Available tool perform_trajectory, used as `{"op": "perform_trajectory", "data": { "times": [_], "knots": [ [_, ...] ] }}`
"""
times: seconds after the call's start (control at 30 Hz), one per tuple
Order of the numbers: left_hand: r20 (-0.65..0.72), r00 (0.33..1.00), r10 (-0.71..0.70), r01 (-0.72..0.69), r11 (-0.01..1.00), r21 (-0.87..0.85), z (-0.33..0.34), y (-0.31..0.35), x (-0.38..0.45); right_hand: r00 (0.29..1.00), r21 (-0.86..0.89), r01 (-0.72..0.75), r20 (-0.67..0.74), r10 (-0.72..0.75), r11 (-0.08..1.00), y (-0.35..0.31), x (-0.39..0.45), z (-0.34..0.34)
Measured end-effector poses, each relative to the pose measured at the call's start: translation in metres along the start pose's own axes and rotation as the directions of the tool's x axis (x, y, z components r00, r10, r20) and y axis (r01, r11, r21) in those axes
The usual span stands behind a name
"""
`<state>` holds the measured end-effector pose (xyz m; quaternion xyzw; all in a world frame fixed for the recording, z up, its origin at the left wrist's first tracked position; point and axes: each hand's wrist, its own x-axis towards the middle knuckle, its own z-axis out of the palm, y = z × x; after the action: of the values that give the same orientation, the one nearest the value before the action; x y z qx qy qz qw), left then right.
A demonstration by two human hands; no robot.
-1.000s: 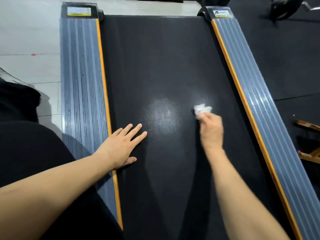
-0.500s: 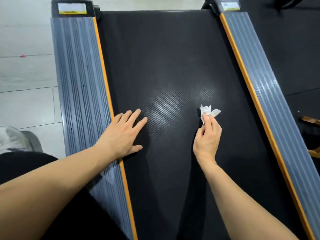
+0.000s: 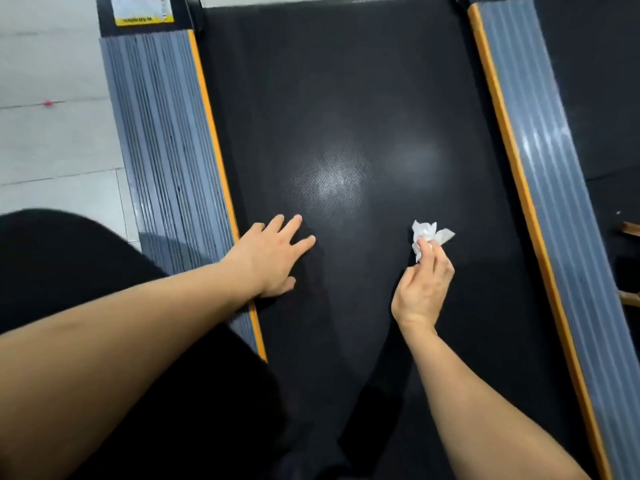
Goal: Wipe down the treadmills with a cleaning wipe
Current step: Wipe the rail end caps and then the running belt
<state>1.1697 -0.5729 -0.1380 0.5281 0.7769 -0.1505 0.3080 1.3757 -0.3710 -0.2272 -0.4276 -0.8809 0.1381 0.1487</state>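
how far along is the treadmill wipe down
Midway at best. Done: nothing clearly; the belt shows only pale sheen patches near its middle. In hand: the right hand pinches a crumpled wipe over the belt; the left hand rests flat. Left: the grey side rails.

The treadmill belt [image 3: 346, 98] is black with fine dotted texture; side rails [image 3: 166, 133] are ribbed grey, edged orange; the wipe [image 3: 429, 233] is white.

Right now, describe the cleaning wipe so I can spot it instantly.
Find the black treadmill belt between two grey side rails. On its right half, the right hand pinches the wipe. It is the only white, crumpled thing on the dark belt.
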Motion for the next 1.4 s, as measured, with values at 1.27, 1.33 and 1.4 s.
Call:
{"op": "perform_trajectory", "data": {
  "times": [1.27,1.33,1.4],
  "knots": [
    [-0.179,0.925,-0.334,0.294,0.931,-0.215,0.008,-0.08,-0.042,0.739,0.416,0.545,0.171,-0.651,0.728,-0.181,-0.068,0.03],
    [-0.181,0.933,-0.311,0.282,0.944,-0.172,0.008,-0.079,-0.043,0.63,0.406,0.644,0.199,-0.75,0.649,-0.164,-0.053,0.036],
    [-0.218,0.942,-0.257,0.243,0.966,-0.088,0.007,-0.075,-0.042,0.594,0.354,0.712,0.156,-0.789,0.606,-0.151,-0.013,0.026]
  ]
}}
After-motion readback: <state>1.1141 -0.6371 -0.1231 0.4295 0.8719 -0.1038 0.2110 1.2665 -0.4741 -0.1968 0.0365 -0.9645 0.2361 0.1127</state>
